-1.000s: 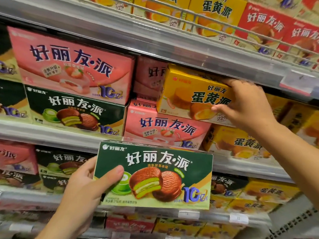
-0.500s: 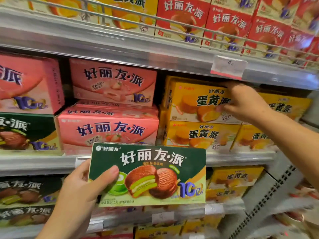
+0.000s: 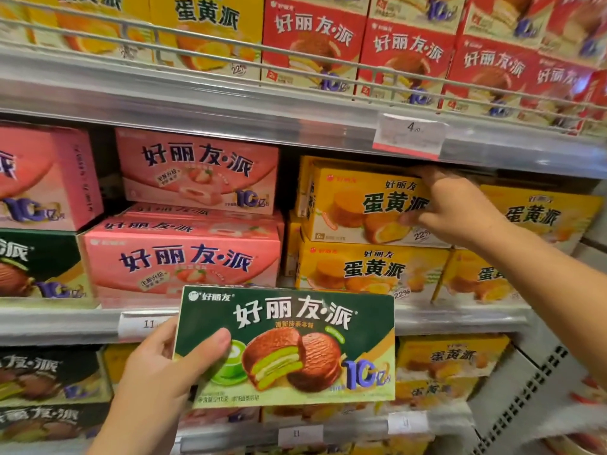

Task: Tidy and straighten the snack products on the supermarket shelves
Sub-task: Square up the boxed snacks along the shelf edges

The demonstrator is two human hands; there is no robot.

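Green box (image 3: 285,346): 好丽友·派, "10亿". Pink boxes (image 3: 184,261), 9 o'clock of the yellow ones: same 好丽友·派. Yellow boxes (image 3: 368,205): 好丽友 蛋黄派, "22%". Red boxes (image 3: 312,44) at 12 o'clock: 好丽友·派. Price tags (image 3: 409,134): "4", "11"; rest blurred.

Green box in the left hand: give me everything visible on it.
The green box is a flat rectangular carton, seemingly printed cardboard, closed and undamaged. Its front faces the camera, roughly level: dark green top with white Chinese lettering, pale green base, two chocolate-coated pies with green filling, a green cup, a purple "10". The left hand grips its left end, thumb across the front. It is held in front of the shelf edge, off the shelves.
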